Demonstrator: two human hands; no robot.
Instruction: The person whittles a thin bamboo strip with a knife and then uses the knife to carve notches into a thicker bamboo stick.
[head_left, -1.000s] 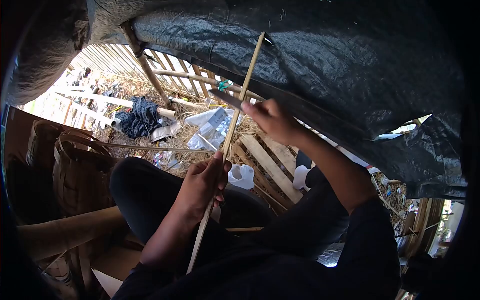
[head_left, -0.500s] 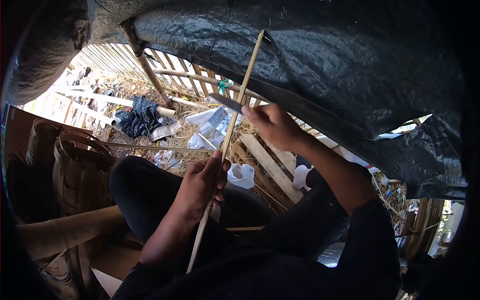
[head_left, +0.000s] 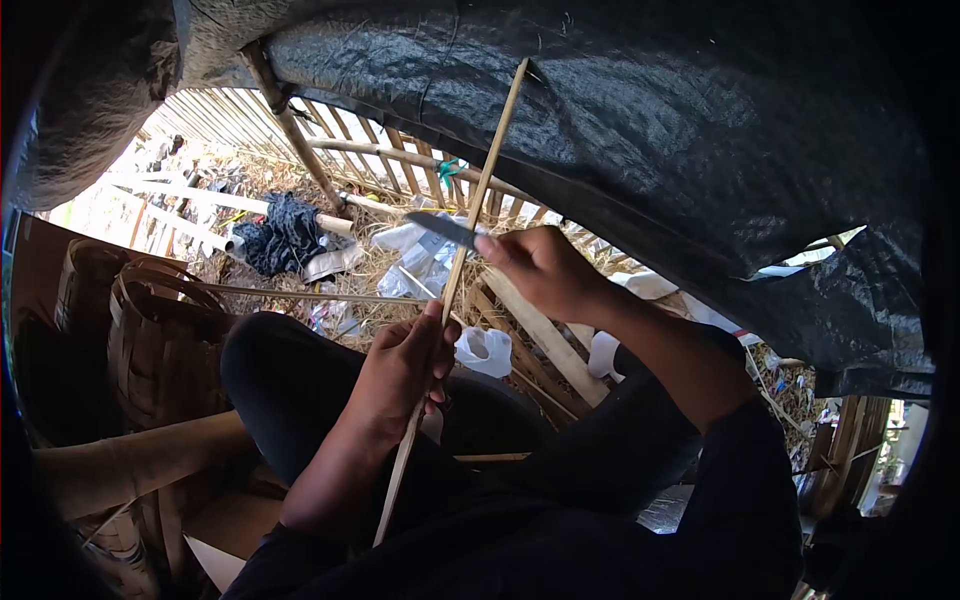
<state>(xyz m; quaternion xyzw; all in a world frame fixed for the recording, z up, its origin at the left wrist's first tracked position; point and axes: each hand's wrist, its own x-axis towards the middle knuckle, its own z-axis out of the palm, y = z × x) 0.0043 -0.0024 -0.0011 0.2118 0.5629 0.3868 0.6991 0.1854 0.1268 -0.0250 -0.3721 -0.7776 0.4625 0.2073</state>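
Item, one pale, narrow strip (head_left: 491, 163): running aslant from top centre to bottom centre of the frame; its upper end is meeting or overlapping a dark tarpaulin (head_left: 680, 130), and we are not able to tell which.

Item, left hand (head_left: 408, 352), centre: fingers curling closed around the strip below its middle, in our judgement for steadying it while leaving the upper length free.

Item, right hand (head_left: 548, 272), right of centre: fist closing on a knife (head_left: 440, 228), handle hiding in the palm, thumb lying at the blade's base, presumably for control. The blade is crossing the strip; whether its edge is touching, we are not able to tell.

Surface: below the hands we are finding straw-littered ground, with planks (head_left: 535, 318) lying at centre, a white plastic container (head_left: 484, 352) sitting beside them, and a dark cloth (head_left: 287, 235) draping over a pole, left of centre.

Room: the tarpaulin is hanging across the upper right, seemingly for shade; a slatted fence (head_left: 225, 125) is standing at upper left; woven baskets (head_left: 165, 350) are crowding the left edge; a thick bamboo pole (head_left: 145, 463) is jutting in at lower left.
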